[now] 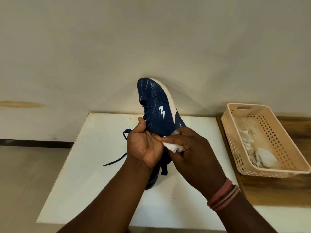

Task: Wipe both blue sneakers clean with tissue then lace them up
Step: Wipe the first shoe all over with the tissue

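Observation:
A blue sneaker (pixel 156 101) with a white sole is held up above the white table (pixel 94 148), toe pointing up and away. My left hand (pixel 143 143) grips it at the laced side near the collar. My right hand (pixel 188 147) pinches a crumpled white tissue (pixel 173 147) against the sneaker's heel side. A dark blue lace (pixel 117 159) hangs from the shoe and trails over the table. A second dark shape lies on the table under my forearms, mostly hidden.
A beige perforated plastic basket (pixel 276 132) stands on a wooden surface at the right and holds crumpled used tissues (pixel 264 157). A plain wall rises behind the table. Floor lies to the left.

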